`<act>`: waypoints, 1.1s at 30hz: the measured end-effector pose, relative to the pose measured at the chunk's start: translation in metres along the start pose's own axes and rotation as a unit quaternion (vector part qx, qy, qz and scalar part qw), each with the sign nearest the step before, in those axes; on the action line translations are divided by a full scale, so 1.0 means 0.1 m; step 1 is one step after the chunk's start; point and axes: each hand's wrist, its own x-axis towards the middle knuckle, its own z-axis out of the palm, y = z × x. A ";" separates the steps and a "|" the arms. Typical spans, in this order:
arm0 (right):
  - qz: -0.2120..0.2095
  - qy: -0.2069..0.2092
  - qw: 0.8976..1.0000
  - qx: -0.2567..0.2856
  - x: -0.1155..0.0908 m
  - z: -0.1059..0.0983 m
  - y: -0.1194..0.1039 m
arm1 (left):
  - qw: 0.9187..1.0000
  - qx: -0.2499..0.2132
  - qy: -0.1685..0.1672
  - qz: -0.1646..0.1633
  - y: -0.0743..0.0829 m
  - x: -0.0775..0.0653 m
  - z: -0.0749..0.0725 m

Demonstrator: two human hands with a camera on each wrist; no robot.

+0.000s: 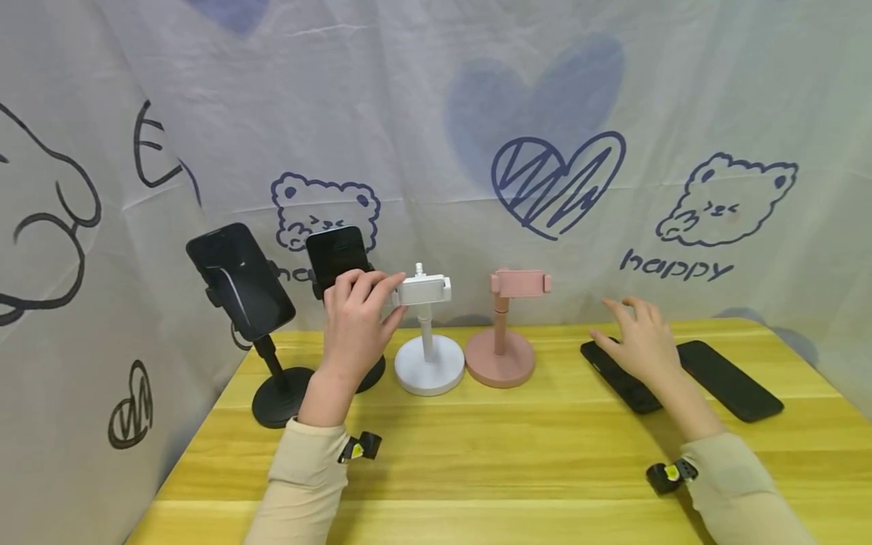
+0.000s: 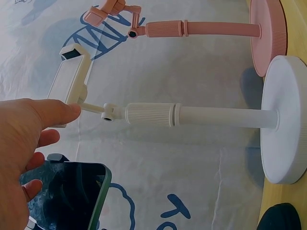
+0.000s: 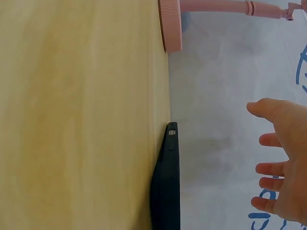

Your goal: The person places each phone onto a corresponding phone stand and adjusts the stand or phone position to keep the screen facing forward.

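In the head view my left hand (image 1: pixel 356 318) pinches the left end of the clamp on a white phone stand (image 1: pixel 424 291), whose round base stands on the table. The left wrist view shows the thumb (image 2: pixel 64 111) against that clamp; the fingertips behind it are partly hidden. My right hand (image 1: pixel 639 344) hovers with spread, loosely bent fingers over a black phone (image 1: pixel 623 378) lying flat. In the right wrist view a gap separates the right hand (image 3: pixel 290 158) from this phone (image 3: pixel 165 187). A pink phone stand (image 1: pixel 502 356) with a bare clamp stands between the hands.
Two black stands hold phones at the left: one phone (image 1: pixel 241 280) leans at the far left, another phone (image 1: pixel 337 253) is partly behind my left hand. A second black phone (image 1: pixel 730 380) lies on the wooden table (image 1: pixel 490 462) at right. A printed cloth (image 1: pixel 422 113) hangs behind.
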 end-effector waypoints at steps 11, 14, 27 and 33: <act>0.061 -0.063 0.996 0.019 0.13 0.13 0.05 | 1.000 -0.005 0.004 0.000 -0.01 0.01 -0.01; 0.078 -0.084 0.993 0.029 0.14 0.17 0.07 | 1.000 -0.005 0.004 0.000 -0.01 0.01 -0.02; 0.123 -0.142 0.980 0.064 0.12 0.29 0.04 | 1.000 -0.006 0.003 -0.001 0.00 -0.02 0.04; 0.126 -0.160 0.978 0.051 0.15 0.35 -0.04 | 1.000 -0.002 0.002 -0.002 -0.03 0.00 0.00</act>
